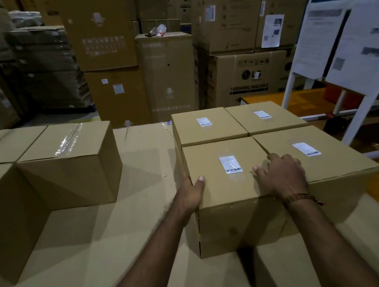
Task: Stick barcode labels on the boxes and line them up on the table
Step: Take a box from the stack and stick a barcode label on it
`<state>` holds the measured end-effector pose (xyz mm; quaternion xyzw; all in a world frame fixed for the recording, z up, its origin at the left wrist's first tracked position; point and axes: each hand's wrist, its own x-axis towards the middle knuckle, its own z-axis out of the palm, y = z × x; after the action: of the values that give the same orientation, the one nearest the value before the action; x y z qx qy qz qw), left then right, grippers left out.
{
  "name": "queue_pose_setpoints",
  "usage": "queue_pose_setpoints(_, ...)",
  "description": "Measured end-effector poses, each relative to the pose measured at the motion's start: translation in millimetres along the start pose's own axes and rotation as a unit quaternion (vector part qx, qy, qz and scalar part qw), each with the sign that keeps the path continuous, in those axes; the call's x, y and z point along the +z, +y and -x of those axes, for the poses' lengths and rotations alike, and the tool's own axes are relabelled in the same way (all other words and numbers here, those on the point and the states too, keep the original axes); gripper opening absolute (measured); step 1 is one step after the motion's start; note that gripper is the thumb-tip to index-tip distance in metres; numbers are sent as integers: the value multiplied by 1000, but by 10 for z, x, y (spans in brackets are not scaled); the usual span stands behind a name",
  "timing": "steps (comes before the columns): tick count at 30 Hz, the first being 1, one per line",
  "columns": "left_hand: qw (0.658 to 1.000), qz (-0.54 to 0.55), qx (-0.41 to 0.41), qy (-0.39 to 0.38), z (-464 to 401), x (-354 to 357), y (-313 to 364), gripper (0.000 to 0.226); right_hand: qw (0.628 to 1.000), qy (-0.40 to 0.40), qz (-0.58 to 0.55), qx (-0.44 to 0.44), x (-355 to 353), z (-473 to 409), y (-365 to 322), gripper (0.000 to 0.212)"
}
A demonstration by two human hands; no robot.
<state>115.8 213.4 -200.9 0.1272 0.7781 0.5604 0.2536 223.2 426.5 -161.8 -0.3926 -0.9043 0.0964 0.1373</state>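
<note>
Brown cardboard covers the bench (122,225), and brown boxes sit all over it. There is only the head view, looking down at two bare arms.

In the lower right of the frame, four boxes stand packed together in a square, sides touching. Each one has a white barcode label on top. The near-left box (230,200) is the one being held. Its label (231,164) has small black bars along the bottom, but the writing is too small to read. The near-right box (328,167), the far-left box (208,126) and the far-right box (265,117) have labels like it.

The left hand (191,193) grips the left top edge of the near-left box. Its thumb lies on the top and its fingers wrap down the side. The right hand (282,175) lies flat on top, across the line where the two near boxes meet, with fingers spread and straight. A thin beaded band (301,198) goes round that wrist.

On the left of the frame stand plain boxes (70,167) with shiny tape and no labels on the faces that show.

At the back, big cartons are piled high. One carton (247,79) at the middle right says "LG" and "WASHING MACHINE". At the upper right, white paper sheets (362,46) hang on a white stand, too blurry to read.
</note>
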Motion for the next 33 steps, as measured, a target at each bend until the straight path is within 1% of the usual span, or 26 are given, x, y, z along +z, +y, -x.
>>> queue_pose_setpoints(3, 1000, 11, -9, 13, 17, -69, -47, 56, 995, -18, -95, 17, -6, 10, 13, 76)
queue_pose_setpoints(5, 999, 29, -32, 7, 92, -152, -24, 46, 986, -25, -162, 25, -46, 50, -7, 83)
queue_pose_setpoints(7, 998, 36, -47, 6, 139, -276, -38, 41, 980, -31, -195, 29, -111, 148, -82, 78)
queue_pose_setpoints(10, 998, 42, -37, 26, 258, -500, -108, 43, 978, -16, -205, 41, -158, 375, -224, 65)
queue_pose_setpoints(11, 998, 42, -33, 29, 334, -596, -125, 39, 977, -15, -208, 45, -178, 476, -294, 63)
queue_pose_setpoints(13, 998, 38, -26, 32, 511, -797, -142, 31, 976, -12, -212, 45, -220, 702, -446, 65)
queue_pose_setpoints(15, 998, 31, -25, 44, 680, -1021, -189, 34, 974, -9, -222, 48, -276, 933, -627, 67)
queue_pose_setpoints(18, 998, 18, -29, 50, 969, -1416, -307, 46, 967, 7, -250, 48, -259, 1314, -924, 69)
queue_pose_setpoints(21, 998, 1, -21, 66, 1304, -1837, -437, 45, 960, 37, -271, 60, -165, 1771, -1246, 72)
queue_pose_setpoints(24, 997, -4, -9, 81, 1680, -2251, -599, 62, 956, 51, -284, 61, -96, 2228, -1553, 68)
queue_pose_setpoints(25, 997, -6, -8, 83, 1811, -2376, -652, 63, 954, 52, -290, 61, -80, 2373, -1645, 69)
queue_pose_setpoints(28, 996, -18, -11, 88, 2153, -2735, -811, 59, 943, 46, -322, 66, -61, 2806, -1899, 68)
queue_pose_setpoints(32, 994, -8, -5, 113, 2540, -3158, -1025, 55, 936, 41, -347, 41, -58, 3281, -2219, 53)
queue_pose_setpoints(33, 993, -2, -9, 119, 2625, -3246, -1082, 55, 936, 42, -349, 34, -52, 3386, -2297, 53)
